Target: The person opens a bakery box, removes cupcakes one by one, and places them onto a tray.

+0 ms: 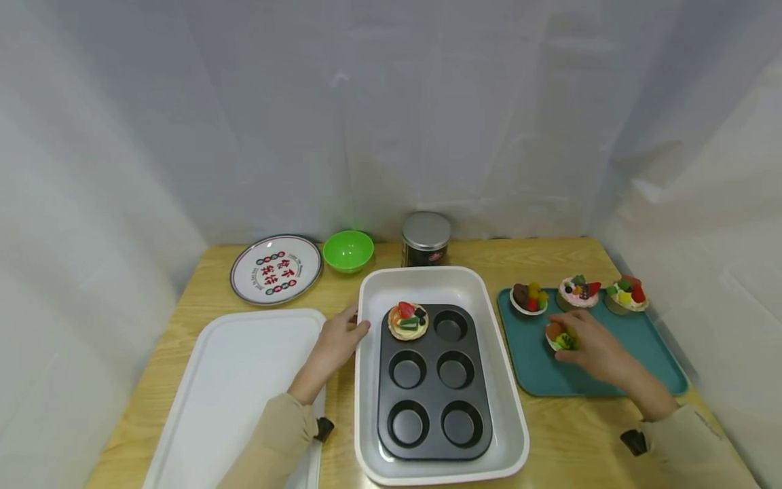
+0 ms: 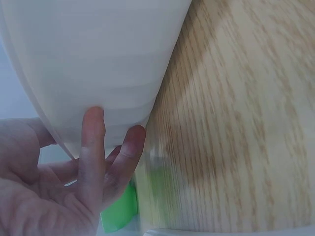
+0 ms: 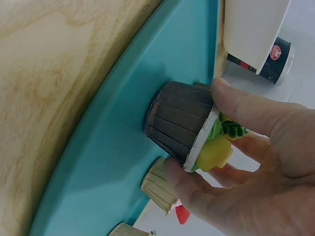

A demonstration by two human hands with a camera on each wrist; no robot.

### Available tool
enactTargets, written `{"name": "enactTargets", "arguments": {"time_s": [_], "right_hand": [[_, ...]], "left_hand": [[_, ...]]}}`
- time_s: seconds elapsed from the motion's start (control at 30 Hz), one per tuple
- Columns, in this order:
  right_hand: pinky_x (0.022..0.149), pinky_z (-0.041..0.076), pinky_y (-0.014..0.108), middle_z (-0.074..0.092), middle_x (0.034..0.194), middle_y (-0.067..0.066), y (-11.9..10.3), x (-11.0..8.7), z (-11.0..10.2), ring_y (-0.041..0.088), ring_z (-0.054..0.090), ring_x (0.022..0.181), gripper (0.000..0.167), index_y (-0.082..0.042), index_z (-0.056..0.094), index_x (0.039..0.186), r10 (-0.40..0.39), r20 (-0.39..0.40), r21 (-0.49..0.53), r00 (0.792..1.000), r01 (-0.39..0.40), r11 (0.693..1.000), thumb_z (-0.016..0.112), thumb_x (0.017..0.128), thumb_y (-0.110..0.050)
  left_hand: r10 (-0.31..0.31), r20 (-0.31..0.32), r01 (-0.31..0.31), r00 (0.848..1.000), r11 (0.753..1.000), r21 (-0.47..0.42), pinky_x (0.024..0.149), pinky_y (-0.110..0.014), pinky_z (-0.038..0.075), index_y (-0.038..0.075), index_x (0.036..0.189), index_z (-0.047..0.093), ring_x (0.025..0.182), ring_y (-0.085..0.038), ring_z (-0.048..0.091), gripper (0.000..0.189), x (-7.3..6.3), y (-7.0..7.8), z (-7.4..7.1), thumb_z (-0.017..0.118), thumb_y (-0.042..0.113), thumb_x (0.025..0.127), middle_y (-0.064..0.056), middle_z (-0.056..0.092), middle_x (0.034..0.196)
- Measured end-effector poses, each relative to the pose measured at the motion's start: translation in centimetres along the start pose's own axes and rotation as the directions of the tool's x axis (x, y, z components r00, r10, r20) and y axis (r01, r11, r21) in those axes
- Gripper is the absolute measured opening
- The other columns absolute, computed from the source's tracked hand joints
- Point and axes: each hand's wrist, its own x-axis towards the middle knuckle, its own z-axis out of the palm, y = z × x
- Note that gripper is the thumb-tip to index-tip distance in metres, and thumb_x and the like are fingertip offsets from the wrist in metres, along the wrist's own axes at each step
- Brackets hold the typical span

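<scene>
My right hand (image 1: 589,346) pinches a cupcake (image 3: 179,120) between thumb and fingers. It has a dark brown pleated cup with a pale rim and yellow and green fruit on top, and is close over the teal tray (image 1: 531,377). On the left, my left hand (image 1: 336,343) holds the side wall of a deep white pan (image 2: 93,54), thumb at the rim and fingers along the outside. Inside that pan lies a dark muffin tin (image 1: 432,394). A fruit-topped tart (image 1: 408,322) with cream sits in its far-left cup; the other cups are bare.
Three more fruit-topped cupcakes (image 1: 578,292) stand along the teal tray's far edge. A white tray (image 1: 244,380) lies on the left. Behind are a printed plate (image 1: 250,275), a green bowl (image 1: 348,251) and a lidded tin (image 1: 426,238), before a pale curtain (image 1: 391,122).
</scene>
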Motion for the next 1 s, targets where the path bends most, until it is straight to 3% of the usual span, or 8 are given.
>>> {"name": "enactTargets", "arguments": {"time_s": [0.43,0.6,0.8,1.0], "right_hand": [[0.092,0.053,0.064,0.051,0.138,0.039,0.0,0.0,0.1,0.052,0.057,0.119,0.068,0.008,0.051,0.146,0.034,0.044,0.018,0.998,-0.035,0.999,0.082,0.089,-0.010],[0.098,0.052,0.068,0.048,0.145,0.041,-0.3,0.2,-0.7,0.058,0.052,0.128,0.071,0.011,0.047,0.149,0.030,0.039,0.038,0.999,-0.032,0.999,0.081,0.092,-0.016],[0.105,0.043,0.076,0.041,0.156,0.039,-2.4,1.4,-3.8,0.062,0.040,0.140,0.074,0.008,0.038,0.156,0.023,-0.046,0.054,0.999,-0.021,0.998,0.069,0.103,-0.033],[0.117,0.031,0.077,0.018,0.172,0.032,-5.5,3.5,-5.5,0.057,0.024,0.154,0.089,-0.004,0.013,0.169,0.046,-0.022,0.127,0.999,-0.043,0.991,0.060,0.106,-0.045]], "left_hand": [[0.013,-0.012,-0.013,1.000,1.000,0.000,0.096,-0.049,0.061,0.007,0.154,0.053,0.111,-0.034,0.071,0.052,-0.1,0.1,0.0,0.057,0.024,0.105,-0.024,0.071,0.129],[0.013,-0.005,-0.013,1.000,1.000,-0.007,0.094,-0.048,0.062,0.008,0.155,0.052,0.110,-0.033,0.071,0.052,-0.2,0.2,0.0,0.057,0.024,0.105,-0.024,0.070,0.129],[0.004,-0.006,-0.004,1.000,1.000,-0.019,0.091,-0.045,0.063,0.009,0.155,0.052,0.109,-0.032,0.072,0.053,-0.2,0.2,0.0,0.057,0.025,0.105,-0.023,0.070,0.131],[0.003,0.001,-0.003,1.000,1.000,-0.012,0.101,-0.051,0.060,0.007,0.155,0.051,0.117,-0.036,0.070,0.053,-0.2,0.2,0.0,0.056,0.025,0.106,-0.024,0.068,0.135]]}}
